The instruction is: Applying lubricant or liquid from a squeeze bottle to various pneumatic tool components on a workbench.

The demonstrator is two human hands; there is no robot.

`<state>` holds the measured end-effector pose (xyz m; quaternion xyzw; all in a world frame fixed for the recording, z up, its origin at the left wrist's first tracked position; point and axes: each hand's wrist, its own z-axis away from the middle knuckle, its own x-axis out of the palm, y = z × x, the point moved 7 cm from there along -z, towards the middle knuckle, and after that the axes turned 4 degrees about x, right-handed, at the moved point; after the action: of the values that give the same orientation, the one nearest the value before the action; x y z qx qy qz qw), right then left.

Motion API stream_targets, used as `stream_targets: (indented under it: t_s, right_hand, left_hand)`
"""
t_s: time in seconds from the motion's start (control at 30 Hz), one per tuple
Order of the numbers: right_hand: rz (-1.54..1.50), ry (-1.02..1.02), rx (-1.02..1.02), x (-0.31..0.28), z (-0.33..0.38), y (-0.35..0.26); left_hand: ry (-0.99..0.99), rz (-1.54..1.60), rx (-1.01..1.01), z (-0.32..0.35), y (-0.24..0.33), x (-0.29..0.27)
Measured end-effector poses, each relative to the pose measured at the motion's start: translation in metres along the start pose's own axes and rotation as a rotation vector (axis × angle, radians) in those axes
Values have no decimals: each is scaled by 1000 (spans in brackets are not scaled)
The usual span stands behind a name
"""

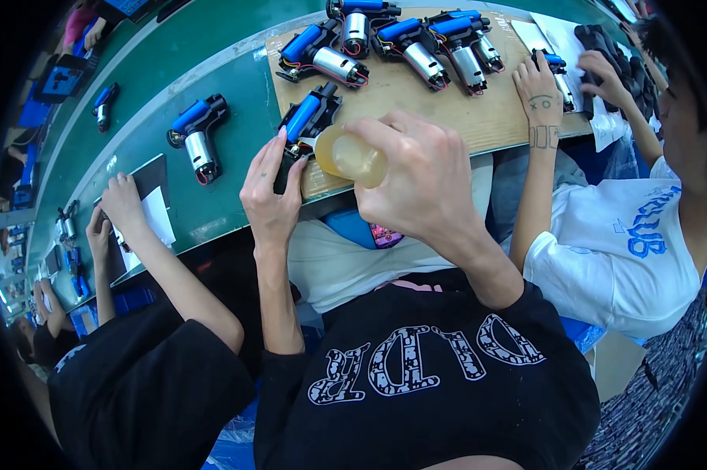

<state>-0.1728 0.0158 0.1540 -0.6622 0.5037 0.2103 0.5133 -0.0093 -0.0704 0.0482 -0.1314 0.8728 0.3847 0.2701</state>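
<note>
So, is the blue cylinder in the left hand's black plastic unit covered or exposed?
Exposed: the blue cylinder shows bare beyond the left hand.

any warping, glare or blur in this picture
Head view: fisheye distortion bows the green table at left, with black corners; head view: bright highlights on the silver motors and the translucent yellow object in the right hand; head view: things at far left look small and soft.

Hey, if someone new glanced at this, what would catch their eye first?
Probably the translucent amber container in the right hand, near the picture's centre, beside a blue-and-black assembly that the left hand touches. Next, likely the cluster of similar motor units along the tan board's far side.
</note>
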Motion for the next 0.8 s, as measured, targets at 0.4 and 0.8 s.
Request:
stream_targets:
  t_s: [0.4, 0.8]
  right_hand:
    - [-201, 9, 156, -2, 19, 33]
    - [-1143, -61, 623, 13, 52, 89]
  left_hand:
    - [8, -7, -16, 3, -1, 0]
    - [-50, -208, 67, 8, 16, 3]
